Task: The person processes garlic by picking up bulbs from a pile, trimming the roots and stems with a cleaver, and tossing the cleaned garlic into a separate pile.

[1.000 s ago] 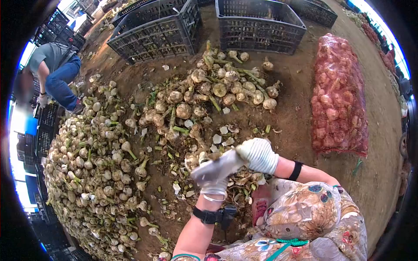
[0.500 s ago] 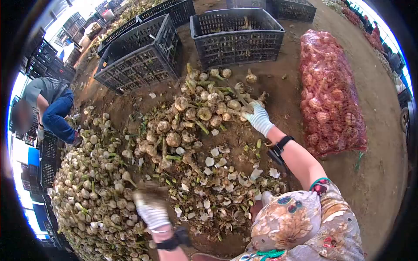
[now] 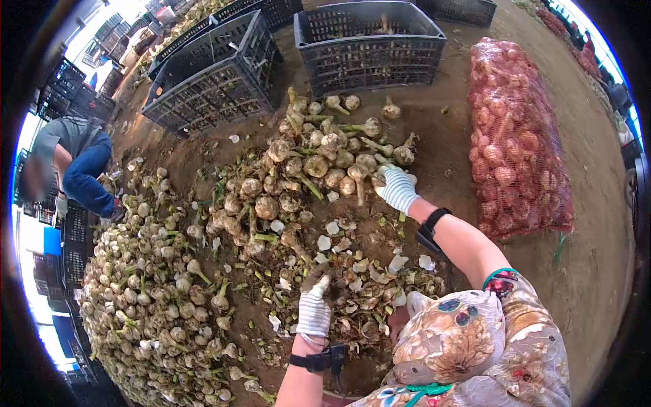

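Note:
My left hand (image 3: 314, 308), in a striped white glove with dirt-browned fingertips, is over the loose peelings (image 3: 352, 285). Its fingers stretch forward and apart, and I see nothing held in them. My right hand (image 3: 398, 188), gloved the same way, is at the right edge of a pile of garlic bulbs with stems (image 3: 315, 166). Its fingers are curled in beside a garlic bulb (image 3: 357, 173) whose stem points toward me; what they close on is hidden. A large heap of trimmed garlic (image 3: 156, 292) lies to the left.
Black plastic crates (image 3: 369, 61) stand beyond the pile, with another crate (image 3: 213, 78) to their left. A full red mesh sack of garlic (image 3: 519, 142) lies at the right. A co-worker (image 3: 74, 163) bends down at the far left.
My left hand has moved right from the trimmed heap to the peelings; a garlic bulb that was near its fingers now lies on the heap. My right hand has shifted slightly toward me.

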Demonstrator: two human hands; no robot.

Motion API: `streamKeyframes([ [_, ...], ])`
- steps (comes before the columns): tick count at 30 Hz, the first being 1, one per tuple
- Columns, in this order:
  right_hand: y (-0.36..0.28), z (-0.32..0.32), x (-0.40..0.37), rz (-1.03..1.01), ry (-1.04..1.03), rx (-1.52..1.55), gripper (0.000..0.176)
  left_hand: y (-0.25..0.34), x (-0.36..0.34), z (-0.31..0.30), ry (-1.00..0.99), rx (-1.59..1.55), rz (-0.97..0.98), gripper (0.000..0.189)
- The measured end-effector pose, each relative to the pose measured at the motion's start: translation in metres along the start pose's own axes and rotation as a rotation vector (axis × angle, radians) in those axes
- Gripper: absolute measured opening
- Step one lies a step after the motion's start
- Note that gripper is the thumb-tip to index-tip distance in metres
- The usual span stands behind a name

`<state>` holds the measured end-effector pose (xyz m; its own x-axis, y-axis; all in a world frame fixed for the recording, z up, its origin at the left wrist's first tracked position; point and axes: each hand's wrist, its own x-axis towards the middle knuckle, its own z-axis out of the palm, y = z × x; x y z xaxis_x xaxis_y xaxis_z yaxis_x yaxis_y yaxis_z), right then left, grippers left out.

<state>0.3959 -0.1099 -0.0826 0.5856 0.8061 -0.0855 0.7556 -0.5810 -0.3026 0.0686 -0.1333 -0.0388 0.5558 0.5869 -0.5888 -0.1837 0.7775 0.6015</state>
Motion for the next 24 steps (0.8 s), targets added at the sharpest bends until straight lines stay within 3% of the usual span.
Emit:
streamKeyframes([
  [2, 0.016, 0.012, 0.004, -0.005, -0.117, 0.224, 0.045, -0.001, 0.007, 0.009, -0.004, 0.146, -0.013, 0.032],
  [3, 0.037, 0.052, 0.014, 0.146, -0.17, 0.983, 0.042, 0.01, -0.003, 0.028, 0.062, 0.249, 0.039, 0.036],
  [4, 0.018, 0.022, -0.015, 0.12, -0.164, 1.009, 0.041, 0.007, 0.005, 0.014, 0.013, 0.371, 0.102, 0.052],
  [5, -0.005, -0.014, -0.045, 0.093, -0.159, 1.036, 0.041, 0.001, 0.016, 0.005, -0.025, 0.541, 0.301, 0.061],
  [6, -0.019, -0.038, -0.064, 0.039, -0.333, 1.371, 0.046, 0.0, 0.024, 0.002, -0.066, 0.715, 0.491, 0.072],
  [7, -0.029, -0.038, -0.083, 0.052, -0.349, 1.387, 0.044, 0.009, 0.016, 0.018, -0.102, 0.604, 0.442, 0.079],
  [8, -0.038, -0.034, -0.103, -0.003, -0.418, 1.608, 0.043, 0.017, 0.008, 0.035, -0.132, 0.493, 0.392, 0.087],
  [11, -0.08, -0.098, -0.136, 0.014, -0.593, 1.488, 0.036, 0.02, 0.016, 0.045, -0.329, 0.513, 0.424, 0.075],
  [13, -0.073, -0.113, -0.133, -0.051, -0.632, 1.334, 0.033, 0.027, 0.005, 0.038, -0.232, 0.572, 0.343, 0.071],
  [14, -0.06, -0.091, -0.13, -0.387, -0.287, 1.088, 0.025, 0.03, -0.002, 0.03, -0.181, 0.602, 0.3, 0.069],
  [15, -0.057, -0.097, -0.131, -0.614, -0.195, 0.832, 0.021, 0.023, -0.005, 0.016, -0.219, 0.551, 0.297, 0.051],
  [16, -0.057, -0.109, -0.131, -0.824, -0.101, 0.563, 0.017, -0.015, 0.026, -0.031, -0.374, 0.016, 0.208, 0.041],
  [17, -0.065, -0.123, -0.136, -0.927, -0.157, 0.424, 0.012, -0.009, 0.011, -0.026, -0.391, -0.082, 0.166, 0.041],
  [18, -0.073, -0.127, -0.137, -0.945, -0.202, 0.302, 0.013, 0.0, -0.004, -0.017, -0.402, -0.149, 0.124, 0.042],
  [24, -0.073, -0.116, -0.139, -0.913, -0.217, 0.232, 0.01, 0.012, -0.029, 0.003, -0.508, -0.394, -0.014, 0.043],
])
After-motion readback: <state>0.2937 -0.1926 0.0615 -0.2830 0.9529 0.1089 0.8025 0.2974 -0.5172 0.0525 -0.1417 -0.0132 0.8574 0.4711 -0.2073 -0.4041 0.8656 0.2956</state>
